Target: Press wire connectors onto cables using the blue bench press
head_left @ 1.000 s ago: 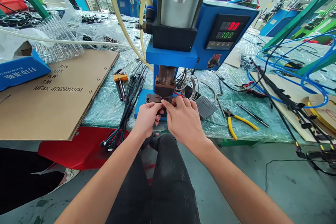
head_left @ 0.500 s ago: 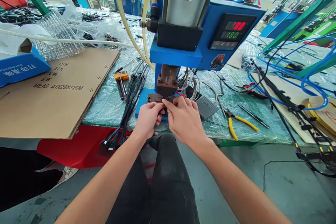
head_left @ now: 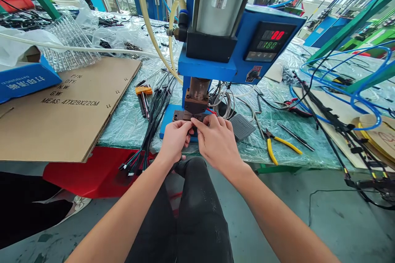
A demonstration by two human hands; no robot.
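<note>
Both hands meet at the base of a blue press (head_left: 206, 68) with a heated-tool display (head_left: 269, 42). My left hand (head_left: 175, 139) is closed in a pinch at the front of the metal lower die (head_left: 180, 116). Close beside it, my right hand (head_left: 217, 139) is closed too, its index finger and thumb reaching to the left fingertips. Whatever lies between the fingers is hidden or too small to name. Just above the fingertips is the brown press head (head_left: 196, 102). A bundle of black cables (head_left: 154, 119) lies left of the press base.
Flattened cardboard (head_left: 68, 111) covers the table's left side. Yellow-handled cutters (head_left: 280, 146), a thin metal rod (head_left: 296, 136) and a grey ribbed pad (head_left: 242, 126) lie to the right. Beyond them are a black wire harness (head_left: 330, 119) and blue hoses (head_left: 382, 102). A red stool (head_left: 83, 172) stands below.
The camera view has shifted slightly. Both hands stay at the die in nearly the same pose, and the red display reading has changed.
</note>
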